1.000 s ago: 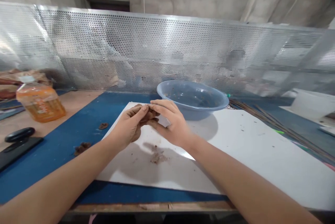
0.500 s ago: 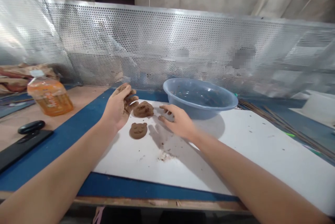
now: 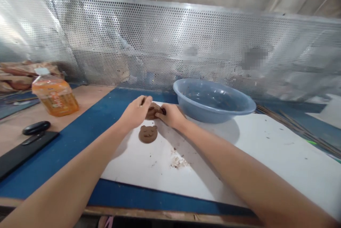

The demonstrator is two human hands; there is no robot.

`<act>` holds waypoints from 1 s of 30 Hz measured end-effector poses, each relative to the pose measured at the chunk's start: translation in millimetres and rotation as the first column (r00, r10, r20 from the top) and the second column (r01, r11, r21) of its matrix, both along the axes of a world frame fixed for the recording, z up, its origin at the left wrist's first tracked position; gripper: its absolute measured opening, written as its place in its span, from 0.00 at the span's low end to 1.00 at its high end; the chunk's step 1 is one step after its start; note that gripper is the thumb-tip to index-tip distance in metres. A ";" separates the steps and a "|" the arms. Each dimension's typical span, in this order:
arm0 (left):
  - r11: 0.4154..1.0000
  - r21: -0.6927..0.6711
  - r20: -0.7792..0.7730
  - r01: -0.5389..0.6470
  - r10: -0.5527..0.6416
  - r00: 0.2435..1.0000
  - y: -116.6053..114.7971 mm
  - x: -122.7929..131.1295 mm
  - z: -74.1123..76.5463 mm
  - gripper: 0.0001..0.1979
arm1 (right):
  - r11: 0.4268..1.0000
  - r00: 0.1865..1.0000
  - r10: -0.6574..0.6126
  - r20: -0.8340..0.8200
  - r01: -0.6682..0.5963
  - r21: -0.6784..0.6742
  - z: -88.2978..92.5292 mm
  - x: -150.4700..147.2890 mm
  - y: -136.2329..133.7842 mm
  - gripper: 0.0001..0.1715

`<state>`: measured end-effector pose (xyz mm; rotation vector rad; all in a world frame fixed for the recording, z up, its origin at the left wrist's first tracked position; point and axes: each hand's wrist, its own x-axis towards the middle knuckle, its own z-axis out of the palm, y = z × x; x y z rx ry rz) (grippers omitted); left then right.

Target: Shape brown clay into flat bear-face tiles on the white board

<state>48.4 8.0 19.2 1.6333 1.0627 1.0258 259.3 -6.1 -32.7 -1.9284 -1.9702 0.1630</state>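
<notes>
Both hands are at a lump of brown clay on the white board. My left hand curls against its left side, and my right hand presses on its right side with bent fingers. Parts of the lump are hidden behind the fingers. Just nearer to me, a flat clay bear face with two round ears lies on the board, untouched. Crumbs of clay and a pale dusty patch are scattered to its right.
A blue plastic basin stands behind my right hand. To the left are a bottle of orange drink, a black case and a black phone. Thin brown sticks lie at the right. Perforated metal sheeting closes the back.
Both hands have closed in on the clay lump from either side and now touch it; before, they were apart from it with fingers spread. The view has shifted slightly.
</notes>
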 end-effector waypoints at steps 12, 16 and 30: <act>0.990 0.115 -0.374 -0.084 0.121 0.919 18.7 -2.0 -16.0 0.28 | 0.976 0.984 0.154 0.092 -0.166 0.141 18.8 5.0 -8.4 0.32; 0.991 0.105 -0.344 -0.085 0.117 0.932 23.0 -4.6 -20.8 0.28 | 0.933 0.933 0.334 0.137 -0.347 0.093 26.6 4.2 9.4 0.26; 0.988 0.111 -0.318 -0.105 0.135 0.938 10.0 -5.6 -12.3 0.29 | 0.941 0.976 0.204 -0.072 -0.175 0.288 -4.9 24.6 38.0 0.26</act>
